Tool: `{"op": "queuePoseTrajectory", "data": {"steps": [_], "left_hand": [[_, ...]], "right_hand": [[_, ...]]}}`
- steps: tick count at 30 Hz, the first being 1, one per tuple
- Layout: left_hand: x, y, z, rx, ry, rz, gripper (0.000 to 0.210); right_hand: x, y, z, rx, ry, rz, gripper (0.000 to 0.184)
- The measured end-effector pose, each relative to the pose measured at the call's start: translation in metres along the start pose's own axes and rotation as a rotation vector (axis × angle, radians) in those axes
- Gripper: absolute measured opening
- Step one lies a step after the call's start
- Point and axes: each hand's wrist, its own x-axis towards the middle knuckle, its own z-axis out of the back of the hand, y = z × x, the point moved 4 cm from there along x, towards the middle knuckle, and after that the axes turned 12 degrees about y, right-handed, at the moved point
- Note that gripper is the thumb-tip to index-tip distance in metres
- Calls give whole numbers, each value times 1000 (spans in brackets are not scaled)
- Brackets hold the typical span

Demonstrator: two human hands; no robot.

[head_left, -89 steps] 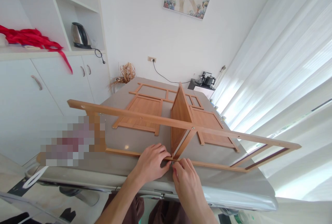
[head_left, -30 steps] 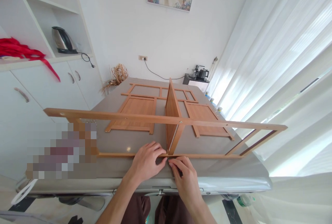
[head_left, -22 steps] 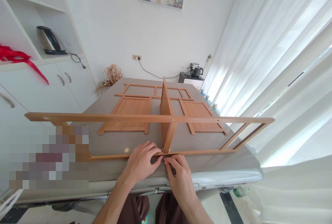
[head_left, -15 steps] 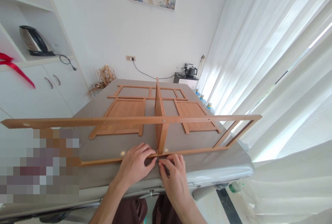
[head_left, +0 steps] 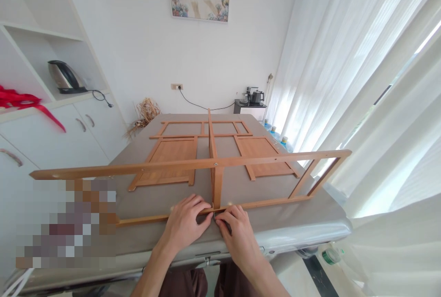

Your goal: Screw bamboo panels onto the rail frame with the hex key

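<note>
A wooden frame (head_left: 179, 165) stands on its long side near the front of the covered table, and an upright wooden panel (head_left: 212, 150) runs back from its middle. My left hand (head_left: 188, 221) is closed over the frame's lower rail (head_left: 268, 204), thumb and fingers close to the joint with the panel. Beside it, my right hand (head_left: 237, 228) pinches a small, thin metal piece (head_left: 214, 215) against the front of that joint. Its kind is mostly hidden by my fingertips.
Two flat wooden panels (head_left: 172, 161) and a slatted wooden frame (head_left: 179, 136) lie farther back on the table (head_left: 144, 198). A blurred patch covers the left end. Curtains (head_left: 344, 81) hang at right; a kettle (head_left: 67, 76) stands on the left shelf.
The camera view has tilted up and shifted slightly left, so everything sits a little lower and farther right. Both hands stay at the same joint, the right fingers slightly shifted.
</note>
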Motion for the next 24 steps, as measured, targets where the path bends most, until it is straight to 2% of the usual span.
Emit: {"op": "queuePoseTrajectory", "data": {"steps": [5,9,11,14,16,18,20,22,24], "left_hand": [[1,-2,0,8,-12,5,9],[-1,-3,3,-10,-70,-27,10],[-5,-2,5,-20,-140,-52,13],[-15,-9,9,-15,-323,-101,10],[-21,-23,8,-31,-417,-159,6],[-18,-47,5,-77,-410,-243,9],[-5,-77,-1,-151,-315,-301,12],[19,-102,-8,-271,-194,-270,17],[51,-119,-15,-382,-135,-203,19]], "right_hand": [[2,-2,3,37,66,56,17],[-8,1,12,136,93,108,15],[-20,-3,20,190,113,112,15],[-46,-24,40,208,99,48,20],[-65,-47,60,212,36,-8,20],[-82,-76,85,238,-57,-117,18],[-95,-104,116,251,-197,-184,25],[-103,-130,154,262,-402,-187,30],[-104,-156,190,284,-544,-236,33]]}}
